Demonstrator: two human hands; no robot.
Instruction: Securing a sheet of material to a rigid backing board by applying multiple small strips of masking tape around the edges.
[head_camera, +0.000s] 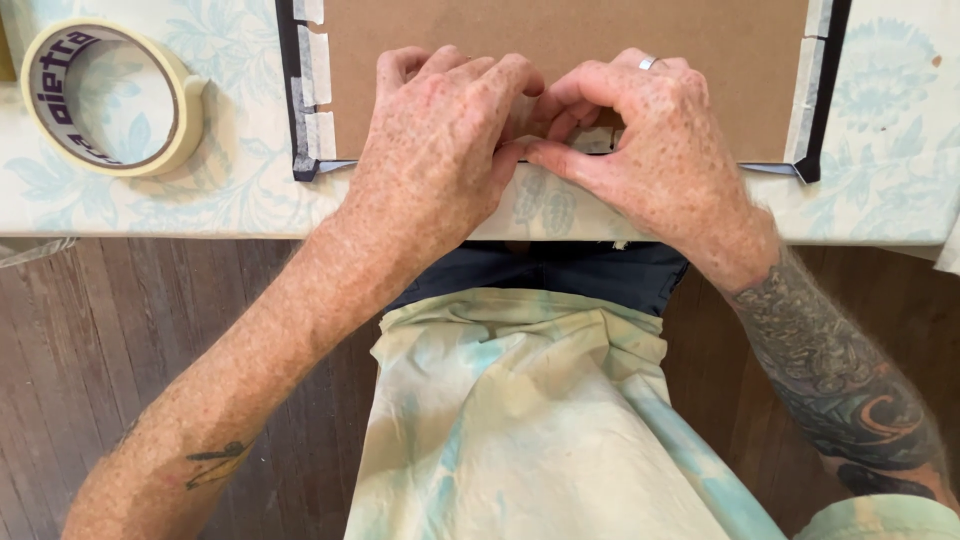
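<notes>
Two bare hands meet at the near edge of a brown backing board (560, 50) lying flat on a bench (150, 205) covered in a pale floral cloth. The board sits inside a dark frame (290, 100) whose left and right sides are fastened with short strips of cream masking tape (318, 80). The left hand (440, 150) lies knuckles up, its fingers (470, 75) curled and pressed together over the board's near edge at the middle. The right hand (660, 150), a ring (648, 62) on one finger, mirrors it, fingers bent inward so that the fingertips of both hands touch. The right thumb lies flat along the frame's near rail, pressing on what looks like a strip of tape there; what the curled fingers pinch beneath them is hidden. A roll of masking tape (110, 95) lies flat on the bench at far left, well apart from both hands. Nearer the camera, the person's pale tie-dyed shirt (520, 420) hangs above a wooden floor (90, 330).
</notes>
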